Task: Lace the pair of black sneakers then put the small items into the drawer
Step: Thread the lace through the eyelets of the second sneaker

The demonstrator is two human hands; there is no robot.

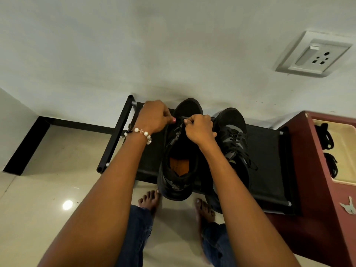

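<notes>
Sneakers on a black rack, both hands working at the left one's eyelets.

Bare feet [149,201] and jeans [134,234] stand on the tiled floor [57,180] just before the rack [267,170]. On its fabric shelf sit the two sneakers: the left sneaker [178,170] shows an orange insole and overhangs the near edge, and the right sneaker [234,139], just beside it, already carries laces. The left hand [154,118], with a bead bracelet [138,132] at the wrist, has its fingers curled and pinches at the left sneaker's upper; what it pinches is too dark to tell. The right hand [198,128] is likewise curled tight, pinching at the same spot. Right of the rack stands a maroon cabinet [316,170], with keys [349,207] on top and a cream tray [346,157] holding dark coiled items. Beyond, a socket [314,54] sits on the white wall [134,45].
</notes>
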